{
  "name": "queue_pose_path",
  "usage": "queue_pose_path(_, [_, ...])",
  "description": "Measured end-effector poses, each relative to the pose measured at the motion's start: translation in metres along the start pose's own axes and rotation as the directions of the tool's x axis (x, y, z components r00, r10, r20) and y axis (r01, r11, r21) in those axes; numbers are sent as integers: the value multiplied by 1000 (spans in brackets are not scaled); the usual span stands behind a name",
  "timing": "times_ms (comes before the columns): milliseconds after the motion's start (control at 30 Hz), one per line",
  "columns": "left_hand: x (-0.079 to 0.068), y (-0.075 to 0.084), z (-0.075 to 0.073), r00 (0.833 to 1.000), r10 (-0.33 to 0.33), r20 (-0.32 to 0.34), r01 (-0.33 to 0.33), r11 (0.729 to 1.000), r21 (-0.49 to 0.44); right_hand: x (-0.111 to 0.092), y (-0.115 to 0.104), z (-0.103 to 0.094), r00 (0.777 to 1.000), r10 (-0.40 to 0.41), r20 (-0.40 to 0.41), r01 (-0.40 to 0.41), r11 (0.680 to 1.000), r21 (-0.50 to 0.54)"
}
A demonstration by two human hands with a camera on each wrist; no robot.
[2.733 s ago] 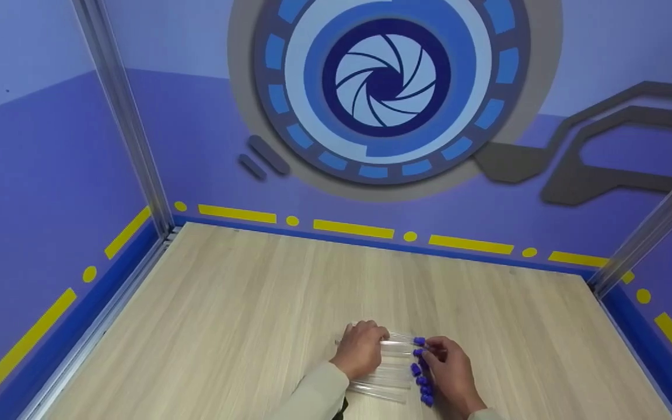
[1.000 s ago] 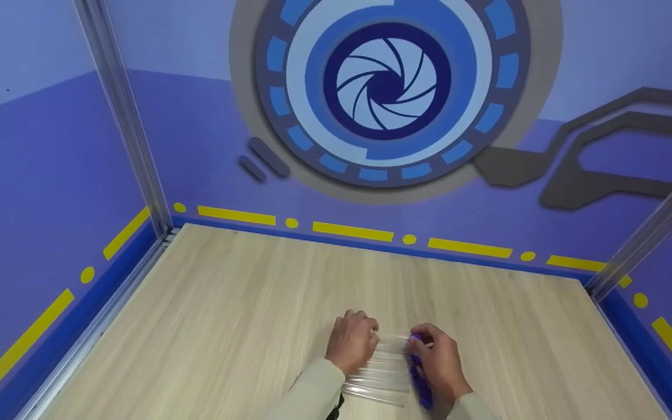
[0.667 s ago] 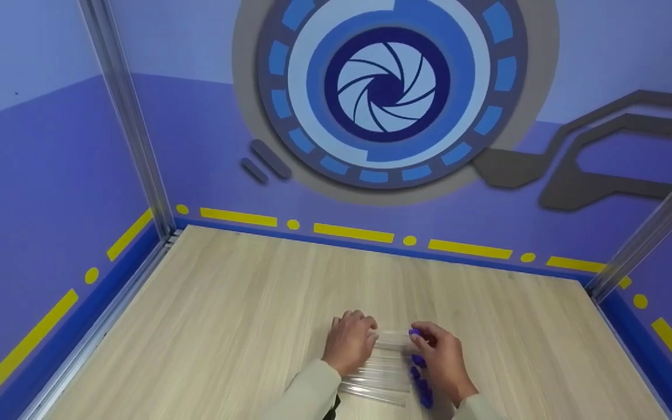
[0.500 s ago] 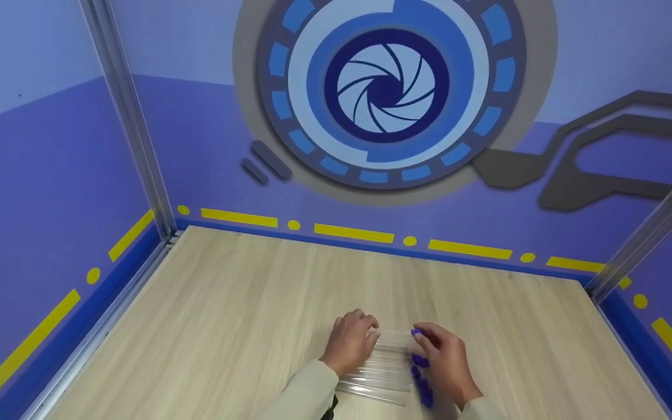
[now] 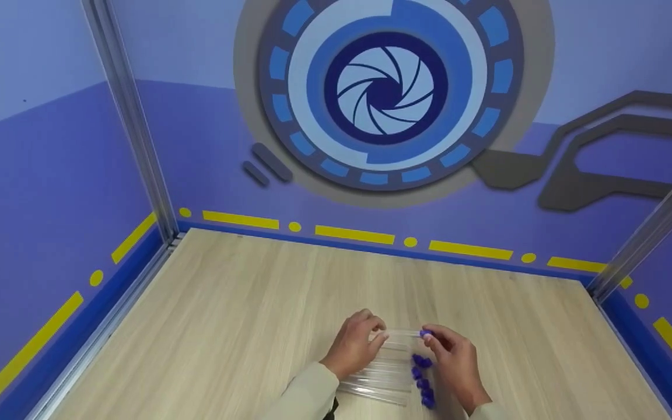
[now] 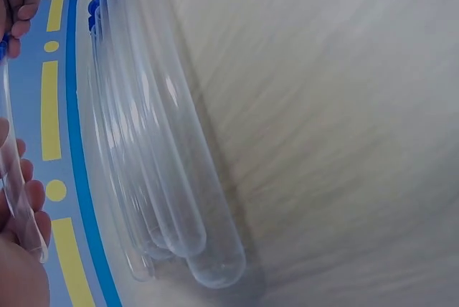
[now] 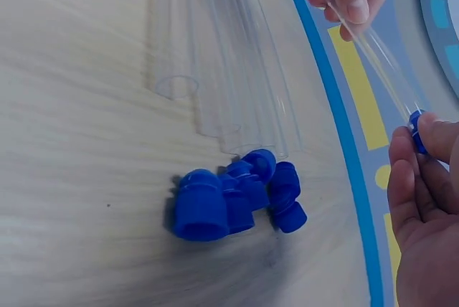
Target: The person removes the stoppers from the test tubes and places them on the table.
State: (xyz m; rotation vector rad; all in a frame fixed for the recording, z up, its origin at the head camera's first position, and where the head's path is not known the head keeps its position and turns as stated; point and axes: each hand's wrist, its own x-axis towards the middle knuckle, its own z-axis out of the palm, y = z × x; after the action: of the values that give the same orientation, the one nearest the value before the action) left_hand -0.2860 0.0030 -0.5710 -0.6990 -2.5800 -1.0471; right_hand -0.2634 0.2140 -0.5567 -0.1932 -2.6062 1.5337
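My left hand (image 5: 354, 344) holds a clear test tube (image 7: 387, 67) by its rounded end, thumb and fingers around it. At the tube's other end, my right hand (image 5: 457, 363) pinches a blue cap (image 7: 415, 132) between thumb and fingertips, right at the mouth. The tube is raised above the tabletop in both wrist views. Below the hands, several uncapped tubes (image 6: 154, 135) lie side by side in a row. Several loose blue caps (image 7: 201, 206) sit in a cluster just off the tubes' open ends, near my right hand.
The pale wood tabletop (image 5: 242, 315) runs back to a blue-purple printed wall (image 5: 196, 140) with yellow dashes along its base. Metal posts stand at the back left (image 5: 132, 128) and back right (image 5: 651, 233) corners.
My right hand has come away from the row of caps with one cap pinched. My left hand has lifted a tube off the row, and the cap now meets its mouth.
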Motion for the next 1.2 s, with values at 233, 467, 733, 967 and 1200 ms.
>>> queue_pose_path(233, [-1, 2, -3, 1000, -6, 22, 5, 999, 35, 0, -2, -1, 1000, -7, 26, 9, 998, -65])
queue_pose_path(467, [1, 4, -8, 999, -1, 49, -1, 999, 47, 1, -4, -7, 998, -34, 54, 39, 993, -110])
queue_pose_path(733, [3, 4, -8, 998, 37, 58, -41, 997, 66, 1, -4, -12, 990, -118, 72, 130, 970, -203])
queue_pose_path(967, [5, 4, -12, 994, 32, 103, -39, 997, 65, 2, -6, -17, 978, -103, 179, 148, 954, -262])
queue_pose_path(1200, [5, 3, -15, 986, 24, 168, -31, 999, 38, 10, -6, -30, 930, -98, 354, 184, 958, -220])
